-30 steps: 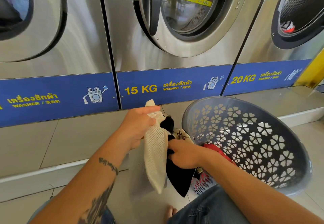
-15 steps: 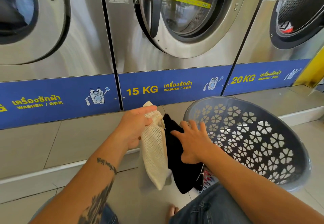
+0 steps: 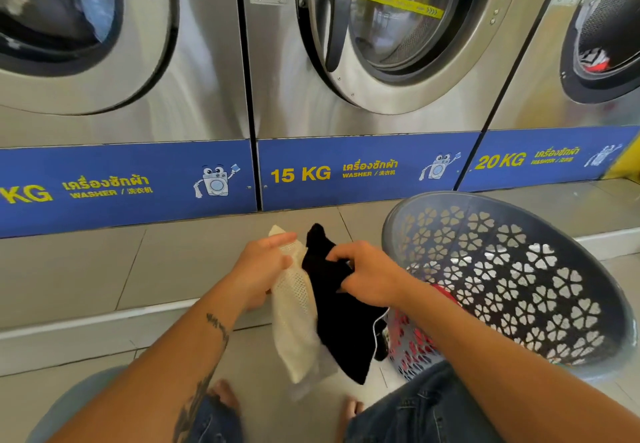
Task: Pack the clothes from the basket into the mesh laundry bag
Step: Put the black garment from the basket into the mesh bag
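Cream mesh laundry bag (image 3: 294, 311) hangs off the floor, pinched at its top by the left hand (image 3: 261, 266). Right hand (image 3: 367, 274) fingers are clamped on a black garment (image 3: 341, 324) touching the bag, beside the basket (image 3: 519, 269). Judged light, limp; best gripped at its upper edge.
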Available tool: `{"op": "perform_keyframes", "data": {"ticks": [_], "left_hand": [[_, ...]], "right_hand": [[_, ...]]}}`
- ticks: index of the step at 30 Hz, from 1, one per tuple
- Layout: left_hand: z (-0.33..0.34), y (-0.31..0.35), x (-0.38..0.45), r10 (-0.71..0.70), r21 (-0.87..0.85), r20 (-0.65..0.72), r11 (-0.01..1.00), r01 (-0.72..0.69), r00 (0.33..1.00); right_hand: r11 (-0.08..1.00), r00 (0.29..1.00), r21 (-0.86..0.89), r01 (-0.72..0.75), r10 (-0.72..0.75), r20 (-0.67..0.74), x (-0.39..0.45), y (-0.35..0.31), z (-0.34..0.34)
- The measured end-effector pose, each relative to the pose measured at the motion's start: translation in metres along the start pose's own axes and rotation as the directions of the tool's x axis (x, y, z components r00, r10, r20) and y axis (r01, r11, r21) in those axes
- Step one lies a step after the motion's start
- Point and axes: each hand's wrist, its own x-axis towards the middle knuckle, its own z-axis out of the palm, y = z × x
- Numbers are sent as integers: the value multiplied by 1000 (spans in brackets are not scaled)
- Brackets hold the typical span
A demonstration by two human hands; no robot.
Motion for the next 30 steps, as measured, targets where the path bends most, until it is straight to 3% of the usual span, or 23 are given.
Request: {"op": "perform_keyframes", "data": {"ticks": [5, 9, 11, 13, 15, 16, 18, 20, 21, 24, 27, 29, 30], "left_hand": [[-37, -30, -5, -33, 127, -3, 991, 33, 999], [-50, -50, -13, -55, 246, 77, 969, 34, 995], [-57, -57, -12, -54, 277, 40, 960, 41, 998], [-66, -61, -10, -48, 296, -34, 954, 56, 998], [-74, -63, -5, -30, 337, -108, 939, 65, 994], [-77, -63, -2, -13, 358, -136, 932, 62, 991], [-80, -64, 3, 18, 401, -170, 914, 52, 985], [-79, -65, 7, 39, 451, -163, 892, 39, 986], [-78, -64, 8, 41, 466, -153, 884, 36, 987], [-72, -66, 9, 38, 515, -104, 857, 21, 994], [-70, -74, 5, 6, 710, 48, 703, -39, 999], [-68, -75, 1, -2, 778, 130, 620, -101, 991], [-68, -74, 1, 23, 768, 142, 628, -125, 990]], "right_hand": [[989, 953, 50, -140, 121, 276, 22, 4, 80], [983, 919, -116, -140, 173, 353, 21, 18, 142], [980, 944, -123, -153, 182, 274, 18, 26, 158], [975, 968, 11, -220, 217, 125, 16, 28, 161], [945, 950, 118, -304, 310, -44, 15, 31, 158], [919, 926, 146, -367, 376, -39, 14, 33, 154], [826, 851, 213, -522, 487, 196, 12, 36, 148], [780, 777, 207, -591, 480, 408, 5, 35, 148], [776, 783, 229, -587, 473, 404, 2, 35, 150], [744, 849, 416, -524, 496, 182, 4, 31, 158], [626, 879, 670, -400, 469, 87, 18, 20, 157], [638, 921, 711, -296, 389, 34, 24, 11, 163], [682, 941, 682, -263, 338, 26, 24, 7, 167]]}}
